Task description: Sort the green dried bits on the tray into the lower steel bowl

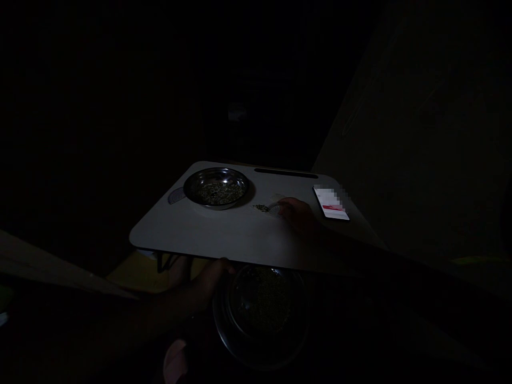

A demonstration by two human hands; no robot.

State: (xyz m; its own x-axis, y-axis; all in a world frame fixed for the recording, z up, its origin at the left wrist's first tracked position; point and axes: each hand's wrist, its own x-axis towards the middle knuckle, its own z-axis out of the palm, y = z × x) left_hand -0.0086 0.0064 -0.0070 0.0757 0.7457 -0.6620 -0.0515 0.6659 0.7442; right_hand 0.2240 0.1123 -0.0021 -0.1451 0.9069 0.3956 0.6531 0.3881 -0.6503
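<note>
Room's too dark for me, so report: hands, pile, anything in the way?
Right hand beside small seed-like pile, grip unclear. Left hand at near edge of white table. Metal bowl left of pile; lit phone on right, apart from it.

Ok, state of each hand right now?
Left hand: by the table; grip too dark to tell.
Right hand: beside the small pile; grip unclear.
</note>
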